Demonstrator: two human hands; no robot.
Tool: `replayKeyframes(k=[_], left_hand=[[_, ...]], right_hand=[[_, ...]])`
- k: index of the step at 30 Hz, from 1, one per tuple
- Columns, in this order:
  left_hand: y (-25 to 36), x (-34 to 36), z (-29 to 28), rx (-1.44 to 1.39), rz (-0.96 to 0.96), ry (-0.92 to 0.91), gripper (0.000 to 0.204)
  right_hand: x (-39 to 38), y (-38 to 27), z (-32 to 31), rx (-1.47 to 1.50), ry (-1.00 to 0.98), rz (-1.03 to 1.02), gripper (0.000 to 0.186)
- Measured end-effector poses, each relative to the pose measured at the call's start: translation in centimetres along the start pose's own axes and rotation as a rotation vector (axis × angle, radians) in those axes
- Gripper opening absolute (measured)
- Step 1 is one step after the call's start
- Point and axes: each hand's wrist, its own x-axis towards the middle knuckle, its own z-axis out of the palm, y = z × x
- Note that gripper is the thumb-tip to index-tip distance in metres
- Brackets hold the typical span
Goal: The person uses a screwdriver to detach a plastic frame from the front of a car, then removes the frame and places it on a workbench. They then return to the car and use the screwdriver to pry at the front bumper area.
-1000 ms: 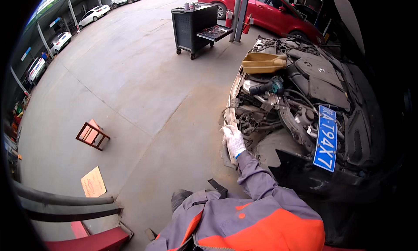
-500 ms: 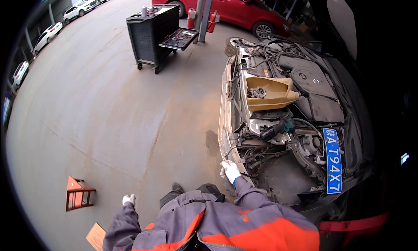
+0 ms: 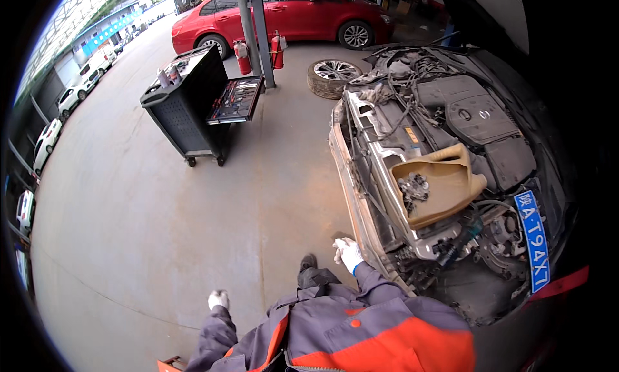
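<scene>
My left hand (image 3: 219, 299), in a white glove, hangs above the floor on the left with its fingers curled closed; I see nothing in it. My right hand (image 3: 349, 253), gloved in white with a blue cuff, is beside the bare front edge of a car with an exposed engine bay (image 3: 372, 178). Its fingers are bent closed, and nothing shows in them. Resting on the engine bay is a tan cut-open plastic jug (image 3: 442, 194), with small metal parts (image 3: 414, 189) inside. Just below the jug lies a dark power tool (image 3: 459, 243) with a teal part.
Ahead on the left stands a black wheeled tool cart (image 3: 184, 104), its drawer of tools (image 3: 237, 100) pulled out. Beyond are a post (image 3: 261, 36), red fire extinguishers (image 3: 242, 57), a loose wheel (image 3: 332, 78) and a red car (image 3: 290, 17). A blue number plate (image 3: 534, 241) lies right.
I have moved forward along the car's front, so the cart and jug appear closer. The orange stool has slid toward the lower edge of view. Both hands stay closed.
</scene>
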Motion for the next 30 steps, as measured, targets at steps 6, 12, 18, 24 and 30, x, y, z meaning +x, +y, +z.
replayKeyframes(k=[6,12,18,24,30], left_hand=[[-0.7,-0.3,4.0,0.126,-0.337,-0.418,0.034],[10.4,10.7,7.2,0.128,-0.346,-0.602,0.025],[23.3,32.3,13.7,0.119,-0.166,-0.740,0.016],[51.4,54.7,19.7,0.245,0.172,-0.750,0.007],[71.6,60.8,29.4,0.320,0.360,-0.940,0.010]], right_hand=[[13.8,-11.7,7.0,-0.246,-0.056,-0.195,0.031],[21.0,-18.9,8.8,-0.261,0.022,-0.193,0.026],[26.7,-16.9,4.5,0.047,0.407,-0.016,0.017],[27.4,-9.3,1.4,-0.189,0.869,0.231,0.025],[22.2,4.0,11.7,-0.372,1.211,0.370,0.035]])
